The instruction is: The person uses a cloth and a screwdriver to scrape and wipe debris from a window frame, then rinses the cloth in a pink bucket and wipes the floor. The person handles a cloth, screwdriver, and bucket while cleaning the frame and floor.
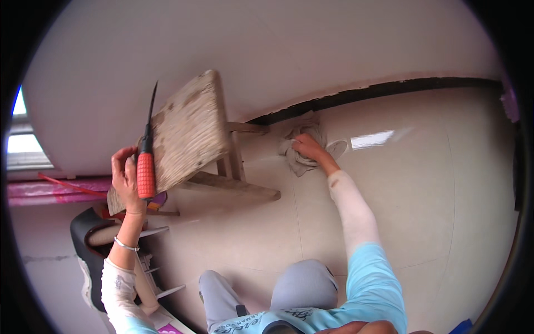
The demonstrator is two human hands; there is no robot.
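Observation:
My left hand (127, 177) is closed around a tool with a ribbed red handle (146, 175), a black collar and a long, thin, dark pointed blade directed away from me. That hand is against the near left edge of a worn wooden stool (186, 131), and whether it also grips the stool is hard to tell. The stool is tipped over, its rough seat turned to the left and its legs pointing right. On the floor to the right, my right hand (311, 149) clutches a crumpled grey-beige cloth (303, 161).
A pale wall with a dark skirting strip (384, 88) runs behind the stool. Lower left are a black and beige curved object (92, 239) with white prongs, and a pink shiny bundle (61, 190). My knees (305, 284) rest on the pale tiled floor (411, 206).

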